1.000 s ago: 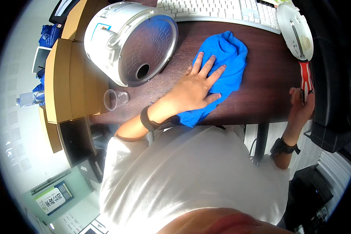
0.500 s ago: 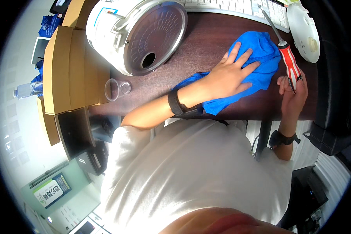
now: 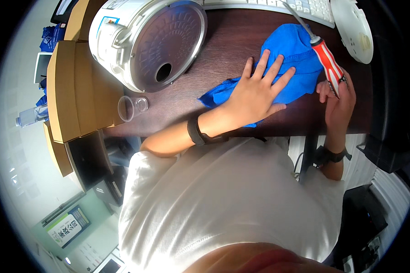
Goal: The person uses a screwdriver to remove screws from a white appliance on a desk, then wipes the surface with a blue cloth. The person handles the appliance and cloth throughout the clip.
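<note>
Fingers [image 3: 273,70] splayed, left hand [image 3: 253,98] rests palm-down on blue cloth [image 3: 300,68].

The dark brown counter [image 3: 230,48] stood on a dark leg [image 3: 310,151]. A white wall [image 3: 34,157] showed well left of the counter, and black padded furniture [image 3: 381,154] stood just right of it. Bright light fell on the counter's left side.

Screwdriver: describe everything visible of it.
The screwdriver has a thick red handle with white stripes and black parts near its butt, plus a long, slim, grey shaft that looks like metal. The right hand holds it by the butt end. It slants toward the picture's upper left, the shaft overlapping the keyboard in view. Whether it touches the keyboard or the cloth is unclear; the tip's shape can't be made out.
</note>
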Available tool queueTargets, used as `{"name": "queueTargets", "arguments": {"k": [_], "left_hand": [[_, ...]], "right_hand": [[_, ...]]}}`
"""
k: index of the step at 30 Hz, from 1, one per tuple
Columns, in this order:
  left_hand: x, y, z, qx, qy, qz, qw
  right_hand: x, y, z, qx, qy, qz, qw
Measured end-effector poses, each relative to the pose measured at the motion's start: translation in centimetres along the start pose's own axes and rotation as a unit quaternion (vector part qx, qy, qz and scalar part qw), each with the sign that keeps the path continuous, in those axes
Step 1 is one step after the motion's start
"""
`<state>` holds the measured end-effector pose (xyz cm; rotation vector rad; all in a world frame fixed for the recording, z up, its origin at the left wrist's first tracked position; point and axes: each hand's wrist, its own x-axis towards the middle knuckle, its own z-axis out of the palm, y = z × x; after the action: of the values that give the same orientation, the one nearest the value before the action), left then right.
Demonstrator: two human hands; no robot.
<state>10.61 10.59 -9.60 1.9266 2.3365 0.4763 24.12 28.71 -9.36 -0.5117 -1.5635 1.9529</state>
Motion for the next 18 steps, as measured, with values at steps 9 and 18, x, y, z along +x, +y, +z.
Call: {"name": "queueTargets", "arguments": {"k": [9,18], "left_hand": [[-2.4,0.5,-14.3,0.063,0.139,0.000,0.988],[-6.6,-8.2,-15.8,0.143,0.330,-0.149,0.921]], "right_hand": [[1.1,-0.8,0.9,-0.014,-0.060,0.013,0.998],[2.1,-1.1,4.3,-0.045,-0.118,0.052,0.991]]}}
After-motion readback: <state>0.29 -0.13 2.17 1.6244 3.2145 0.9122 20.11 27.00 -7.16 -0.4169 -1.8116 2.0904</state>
